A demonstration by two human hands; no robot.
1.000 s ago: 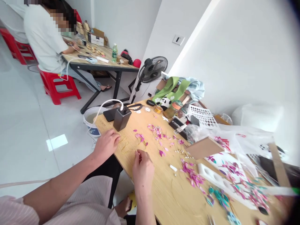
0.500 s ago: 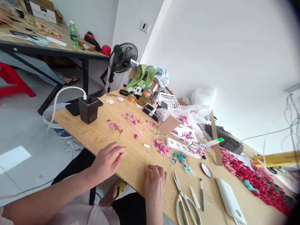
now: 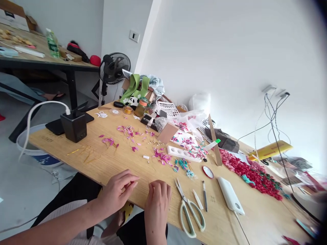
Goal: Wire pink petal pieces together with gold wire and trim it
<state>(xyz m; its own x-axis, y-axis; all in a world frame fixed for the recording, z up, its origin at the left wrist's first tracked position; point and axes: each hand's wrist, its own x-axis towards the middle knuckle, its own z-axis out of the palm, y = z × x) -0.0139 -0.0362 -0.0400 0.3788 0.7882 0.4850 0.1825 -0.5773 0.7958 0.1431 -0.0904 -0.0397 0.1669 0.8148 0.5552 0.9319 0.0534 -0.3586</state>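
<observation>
My left hand (image 3: 119, 189) is at the near edge of the wooden table (image 3: 127, 160), its thumb and fingertips pinched together. My right hand (image 3: 157, 200) is just to its right, fingers curled and closed against the thumb. Whatever either pinch holds is too small or hidden to name. Beyond the hands lie pink-purple petal pieces (image 3: 162, 156), with another small cluster (image 3: 109, 142) farther left. Thin gold wires (image 3: 88, 153) lie on the left part of the table. Scissors (image 3: 188, 207) with pale green handles rest right of my right hand.
A black cube charger (image 3: 74, 126) with a white cable stands at the left. A pen (image 3: 204, 196), a roll of tape (image 3: 207, 172) and a white device (image 3: 230, 195) lie at the right. Farther back are a white holder (image 3: 184, 153), a jar (image 3: 141, 107) and red flower pieces (image 3: 251, 173).
The view has turned rightward, so the table appears shifted left. My hands have come closer together, both still closed at the fingertips.
</observation>
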